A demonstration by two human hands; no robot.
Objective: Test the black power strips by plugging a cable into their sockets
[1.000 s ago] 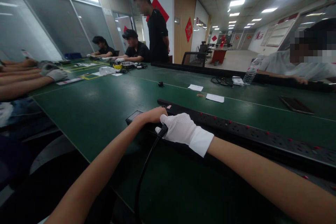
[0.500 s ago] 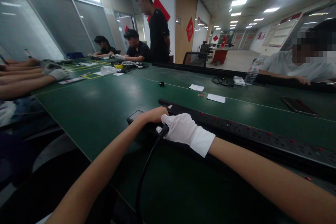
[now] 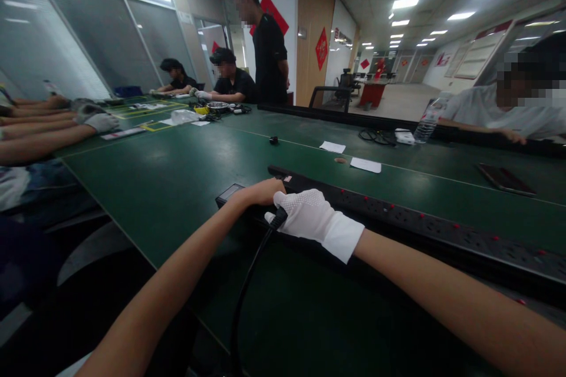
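Note:
A long black power strip (image 3: 398, 215) with red switches lies across the green table (image 3: 177, 182). My right hand (image 3: 309, 215), in a white dotted glove, is closed around the black plug (image 3: 277, 219) at the strip's left end; a thick black cable (image 3: 245, 288) runs from it down over the table's near edge. My bare left hand (image 3: 260, 191) rests curled on the strip's left end beside a small dark display block (image 3: 229, 193); its fingers are hidden behind the glove.
Paper slips (image 3: 365, 164) and a small black part (image 3: 273, 140) lie mid-table. A dark phone (image 3: 505, 179), a water bottle (image 3: 428, 122) and a coiled cable (image 3: 375, 136) sit at the right. Several people sit or stand around the table; gloved arms reach in at left.
Both hands stay where they were on the strip's end and plug. Only the camera view has drifted slightly.

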